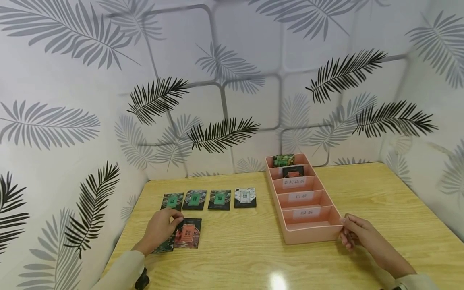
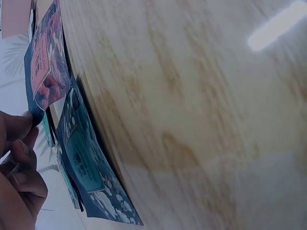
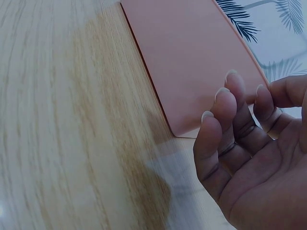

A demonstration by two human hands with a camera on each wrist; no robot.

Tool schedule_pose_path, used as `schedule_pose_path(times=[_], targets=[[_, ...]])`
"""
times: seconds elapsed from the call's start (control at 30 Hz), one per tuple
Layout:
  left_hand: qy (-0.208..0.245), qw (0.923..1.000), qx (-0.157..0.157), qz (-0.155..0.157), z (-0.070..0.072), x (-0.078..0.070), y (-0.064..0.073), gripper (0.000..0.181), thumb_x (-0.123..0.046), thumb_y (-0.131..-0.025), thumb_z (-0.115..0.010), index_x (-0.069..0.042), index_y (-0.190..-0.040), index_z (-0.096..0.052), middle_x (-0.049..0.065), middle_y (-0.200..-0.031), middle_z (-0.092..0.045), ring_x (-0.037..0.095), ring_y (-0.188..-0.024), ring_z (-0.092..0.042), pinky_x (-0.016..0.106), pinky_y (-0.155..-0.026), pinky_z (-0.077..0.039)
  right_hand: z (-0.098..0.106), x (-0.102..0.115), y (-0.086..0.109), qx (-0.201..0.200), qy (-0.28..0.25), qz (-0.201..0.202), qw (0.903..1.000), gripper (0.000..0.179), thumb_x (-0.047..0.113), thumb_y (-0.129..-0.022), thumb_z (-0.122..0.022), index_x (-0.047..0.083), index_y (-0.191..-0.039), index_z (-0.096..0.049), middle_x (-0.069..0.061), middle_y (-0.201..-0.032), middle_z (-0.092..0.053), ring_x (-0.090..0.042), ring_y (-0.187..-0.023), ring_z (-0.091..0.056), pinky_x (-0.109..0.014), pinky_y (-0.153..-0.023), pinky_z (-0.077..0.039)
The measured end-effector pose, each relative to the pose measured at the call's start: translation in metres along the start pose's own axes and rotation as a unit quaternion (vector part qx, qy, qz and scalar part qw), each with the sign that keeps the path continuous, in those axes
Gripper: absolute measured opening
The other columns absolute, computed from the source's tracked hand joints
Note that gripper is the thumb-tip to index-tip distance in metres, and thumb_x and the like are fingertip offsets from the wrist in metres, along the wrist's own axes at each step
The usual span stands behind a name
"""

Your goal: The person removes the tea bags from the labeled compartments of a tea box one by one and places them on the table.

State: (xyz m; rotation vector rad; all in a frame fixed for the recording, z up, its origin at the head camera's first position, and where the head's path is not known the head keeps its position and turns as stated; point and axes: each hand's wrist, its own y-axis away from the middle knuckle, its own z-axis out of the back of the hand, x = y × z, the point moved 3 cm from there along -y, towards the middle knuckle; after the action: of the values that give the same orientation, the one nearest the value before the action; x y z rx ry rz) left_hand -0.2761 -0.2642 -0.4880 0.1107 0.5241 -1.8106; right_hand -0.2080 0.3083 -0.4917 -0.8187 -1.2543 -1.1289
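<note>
My left hand (image 1: 160,227) pinches the corner of a black tea sachet with a red label (image 1: 188,233); thumb and finger meet on its dark corner in the left wrist view. Beside it lies a green-labelled tea sachet (image 2: 85,160), partly hidden by that hand in the head view. At the near right corner of a pink divided box (image 1: 313,234), my right hand (image 1: 366,237) grips the rim between thumb and index finger, its other fingers loosely bent. Small white labels with writing mark several compartments. A green packet (image 1: 283,160) and a dark red-labelled sachet (image 1: 293,171) sit in the two farthest compartments.
Behind my left hand, green-labelled sachets (image 1: 219,199) lie in a row on the wooden table (image 1: 239,262), with a white-labelled sachet (image 1: 245,197) at the row's right end. A leaf-patterned curtain (image 1: 246,104) hangs beyond the table's back edge.
</note>
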Motion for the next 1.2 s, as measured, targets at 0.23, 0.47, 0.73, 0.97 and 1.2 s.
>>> schedule_pose_path(times=[0.23,0.47,0.73,0.97,1.2], targets=[[0.004,0.9999,0.009,0.011,-0.003,0.003,0.001,0.003,-0.019,-0.086,-0.073,-0.019,-0.089,-0.073,-0.007,-0.083,-0.062,0.007,-0.070,-0.056,0.031,-0.061,-0.046,0.001,0.000,-0.002,0.006,-0.001,0.004,1.0000,0.047,0.035,-0.105,-0.034,-0.010,-0.094,-0.042,-0.007,-0.074,-0.056,-0.018,-0.060,-0.053,-0.038,-0.058,-0.050],[0.009,0.9998,0.011,0.012,-0.003,0.004,0.001,0.005,-0.018,-0.085,-0.074,-0.020,-0.087,-0.070,-0.008,-0.080,-0.060,0.007,-0.069,-0.055,0.031,-0.061,-0.045,0.000,-0.001,-0.001,0.005,0.002,0.013,0.9999,0.046,0.034,-0.105,-0.034,-0.010,-0.094,-0.042,-0.007,-0.073,-0.056,-0.017,-0.059,-0.053,-0.038,-0.057,-0.050],[0.014,0.9995,0.017,0.022,-0.002,0.006,0.001,0.005,-0.018,-0.085,-0.073,-0.020,-0.085,-0.069,-0.008,-0.080,-0.058,0.007,-0.068,-0.052,0.030,-0.059,-0.043,0.000,-0.001,-0.001,0.000,0.005,0.003,1.0000,0.046,0.037,-0.105,-0.035,-0.007,-0.092,-0.043,-0.007,-0.073,-0.056,-0.016,-0.060,-0.053,-0.038,-0.058,-0.050],[0.023,0.9996,-0.008,0.011,0.002,0.005,-0.006,0.005,-0.016,-0.085,-0.074,-0.018,-0.088,-0.071,-0.010,-0.079,-0.060,0.006,-0.069,-0.055,0.031,-0.062,-0.046,0.000,0.000,0.000,0.005,0.005,0.007,0.9999,0.044,0.035,-0.105,-0.034,-0.006,-0.090,-0.043,-0.007,-0.073,-0.056,-0.017,-0.060,-0.053,-0.037,-0.059,-0.050],[0.062,0.9976,-0.023,0.018,0.013,0.001,-0.020,0.005,-0.021,-0.088,-0.070,-0.017,-0.091,-0.069,-0.006,-0.081,-0.063,0.009,-0.052,-0.048,0.029,-0.051,-0.041,0.000,0.000,0.000,0.009,0.005,0.003,0.9999,0.045,0.036,-0.105,-0.034,-0.006,-0.092,-0.043,-0.007,-0.074,-0.056,-0.017,-0.060,-0.053,-0.038,-0.059,-0.050]])
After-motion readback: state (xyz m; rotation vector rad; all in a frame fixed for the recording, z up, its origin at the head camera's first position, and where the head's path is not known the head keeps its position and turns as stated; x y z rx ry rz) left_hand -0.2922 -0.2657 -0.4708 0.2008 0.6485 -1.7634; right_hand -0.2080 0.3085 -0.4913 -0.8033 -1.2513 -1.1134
